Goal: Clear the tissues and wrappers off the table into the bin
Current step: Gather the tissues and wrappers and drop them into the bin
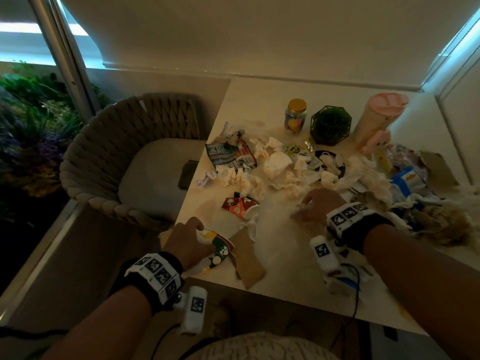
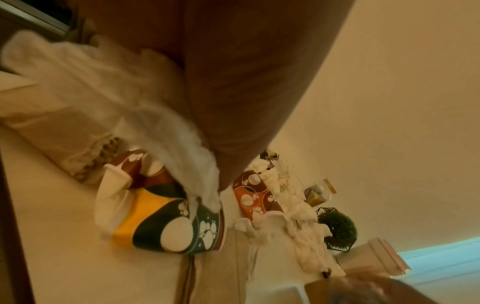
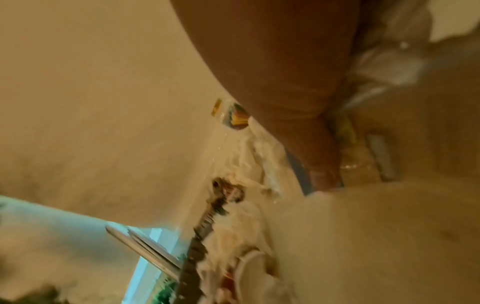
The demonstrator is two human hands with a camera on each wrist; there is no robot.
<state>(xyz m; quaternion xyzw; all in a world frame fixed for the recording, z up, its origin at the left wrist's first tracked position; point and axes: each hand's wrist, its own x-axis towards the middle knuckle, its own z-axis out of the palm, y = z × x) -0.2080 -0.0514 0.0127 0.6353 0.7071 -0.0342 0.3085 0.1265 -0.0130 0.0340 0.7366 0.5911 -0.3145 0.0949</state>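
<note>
Risks: the left hand (image 1: 187,240) grips a crushed green-and-yellow patterned paper cup (image 1: 217,249) plus white tissue (image 2: 109,98) at the white table (image 1: 285,255) edge, 7 o'clock; loose tissue could drop. The right hand (image 1: 315,209) pinches something small, seemingly a clear wrapper (image 3: 389,67). Counted: two patterned cups, one jar (image 1: 295,116), one plant (image 1: 330,125); tissues uncountable. Bin unseen.

Far across the surface (image 1: 285,255) stand three things — a gold-lidded jar (image 1: 295,116), a caged green plant (image 1: 330,125), a pink tumbler (image 1: 378,118) — beside a woven chair (image 1: 124,157).

A home dining nook: woven chair (image 1: 124,152) at the table's (image 1: 285,245) 9 o'clock, window blinds (image 1: 233,35), garden outside.
</note>
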